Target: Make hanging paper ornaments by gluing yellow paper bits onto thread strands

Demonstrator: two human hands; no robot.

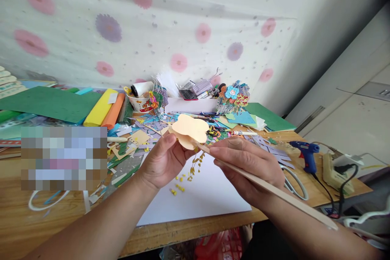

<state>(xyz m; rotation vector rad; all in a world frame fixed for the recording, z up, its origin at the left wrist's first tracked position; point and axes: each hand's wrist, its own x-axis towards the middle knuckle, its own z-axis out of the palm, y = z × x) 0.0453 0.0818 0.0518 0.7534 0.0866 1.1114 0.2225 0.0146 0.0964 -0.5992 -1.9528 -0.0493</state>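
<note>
Between the thumb and fingers of my left hand (161, 162) is a pale peach paper flower (190, 128) with rounded petals. My right hand (252, 166) grips a long, flat wooden stick (274, 189), its front tip touching the lower edge of the flower; its rear end runs back over my right forearm. Just below the flower hangs or lies a yellow leafy sprig (196, 166); I cannot tell which. Small yellow bits (177, 189) are scattered on a white sheet of paper (195, 209) under my hands.
Paper scraps (134, 146) cover the table behind my hands. To the right are a blue glue gun (307, 154) with its cord and a power strip (336, 176). Scissors handles (300, 189) show beside my right hand. A paper tub (141, 103) and rolled coloured paper (102, 107) stand behind.
</note>
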